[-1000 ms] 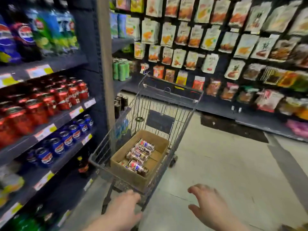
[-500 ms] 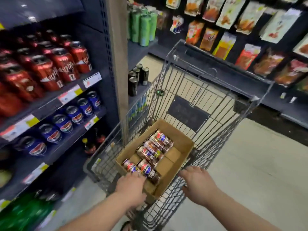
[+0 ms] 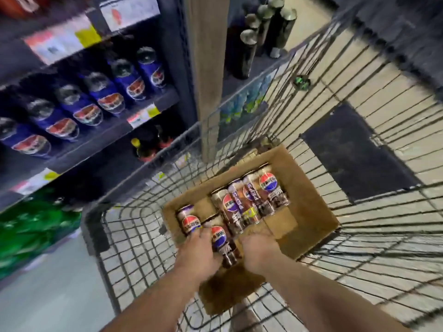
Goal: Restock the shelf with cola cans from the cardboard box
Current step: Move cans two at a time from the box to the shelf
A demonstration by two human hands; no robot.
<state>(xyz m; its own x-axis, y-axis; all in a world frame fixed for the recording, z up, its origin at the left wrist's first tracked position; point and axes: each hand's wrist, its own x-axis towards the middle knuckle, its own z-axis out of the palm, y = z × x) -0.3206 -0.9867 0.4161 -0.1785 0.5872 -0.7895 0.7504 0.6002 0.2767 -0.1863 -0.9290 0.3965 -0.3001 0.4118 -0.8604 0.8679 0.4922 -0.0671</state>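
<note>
Forearms reach in from 6 o'clock over the near rim of a wire shopping cart (image 3: 374, 236), and both hands are down inside the cardboard box (image 3: 304, 188) that lies in the cart's basket. The left hand (image 3: 199, 250) has its fingers bent onto the near-left can (image 3: 190, 222) and touches its lower end; blur hides whether they close round it. The right hand (image 3: 260, 250) sits at the 3 o'clock side of a second can (image 3: 221, 243), which lies between the two hands. Its fingers are hidden behind its own back, so its grip cannot be told either. Beyond these, toward 1 o'clock in the box, three more cola cans (image 3: 249, 200) lie on their sides, packed side by side, brown with a red, white and blue roundel. A dark panel (image 3: 354, 154) hangs on the cart's far end at 2 o'clock. At 9 to 10 o'clock the shelf (image 3: 96, 142) carries a row of upright blue cans (image 3: 88, 104), with price labels (image 3: 141, 116) on its edge. Green bottles (image 3: 31, 224) show blurred below at 8 o'clock. A pale post (image 3: 206, 80) stands at 12 o'clock, with black cans (image 3: 249, 44) just past it.
</note>
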